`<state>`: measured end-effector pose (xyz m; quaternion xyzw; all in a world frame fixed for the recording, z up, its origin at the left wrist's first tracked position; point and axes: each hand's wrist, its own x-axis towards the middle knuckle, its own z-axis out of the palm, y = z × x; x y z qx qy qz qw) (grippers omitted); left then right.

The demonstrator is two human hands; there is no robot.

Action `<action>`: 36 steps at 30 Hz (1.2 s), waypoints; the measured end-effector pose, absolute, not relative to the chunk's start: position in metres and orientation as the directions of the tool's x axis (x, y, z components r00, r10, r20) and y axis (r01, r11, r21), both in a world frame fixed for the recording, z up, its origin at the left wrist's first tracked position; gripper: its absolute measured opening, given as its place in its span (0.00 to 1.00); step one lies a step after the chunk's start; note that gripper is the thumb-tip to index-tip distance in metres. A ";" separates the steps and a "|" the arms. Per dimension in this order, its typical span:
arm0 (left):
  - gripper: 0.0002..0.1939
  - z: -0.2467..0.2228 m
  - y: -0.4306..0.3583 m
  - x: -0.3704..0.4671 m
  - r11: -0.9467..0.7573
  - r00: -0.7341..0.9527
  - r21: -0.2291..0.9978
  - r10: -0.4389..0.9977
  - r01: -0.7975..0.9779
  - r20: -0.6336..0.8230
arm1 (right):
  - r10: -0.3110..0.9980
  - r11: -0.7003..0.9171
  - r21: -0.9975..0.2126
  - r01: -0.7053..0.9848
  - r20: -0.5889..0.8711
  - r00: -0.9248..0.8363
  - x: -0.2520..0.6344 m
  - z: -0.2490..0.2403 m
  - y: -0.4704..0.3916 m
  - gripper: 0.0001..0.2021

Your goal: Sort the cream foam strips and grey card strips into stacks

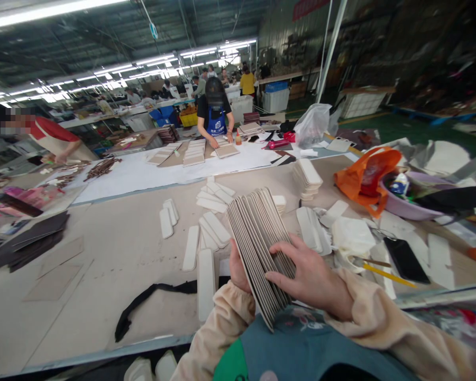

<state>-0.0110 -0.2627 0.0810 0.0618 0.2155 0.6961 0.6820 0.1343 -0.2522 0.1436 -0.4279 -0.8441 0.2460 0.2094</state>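
Observation:
A thick stack of long, round-cornered board pieces (254, 233) is held on edge against my apron, fanned slightly at the top. My left hand (239, 267) wraps round the stack's left side, its fingers mostly hidden behind the boards. On the right side, my right hand (305, 270) has thumb and fingers on the edges of the boards, gripping part of the stack. Loose cream strips of the same shape (214, 230) lie on the table just beyond. Another pale strip (206, 283) lies close to my left sleeve.
A stack of cream pieces (307, 177) stands ahead right. An orange bag (367, 177), a lilac basin (412, 203), a black phone (406, 259) and a yellow pencil (388, 275) lie at right. A black strap (138, 304) curves at left. A co-worker (215, 114) handles boards across the table.

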 end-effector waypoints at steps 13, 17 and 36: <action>0.33 0.073 -0.262 -0.018 0.057 0.021 0.368 0.994 -0.928 -0.104 | 0.836 0.484 -0.610 0.628 0.111 -0.537 0.130 0.147 -0.253 0.15; 0.32 0.072 -0.262 -0.019 0.070 0.040 0.335 0.995 -0.939 -0.095 | 0.842 0.472 -0.615 0.632 0.102 -0.529 0.130 0.144 -0.254 0.16; 0.36 0.064 -0.264 -0.023 0.097 0.072 0.323 0.993 -0.941 -0.089 | 0.665 0.718 -0.590 0.370 0.424 -0.615 0.135 0.130 -0.247 0.17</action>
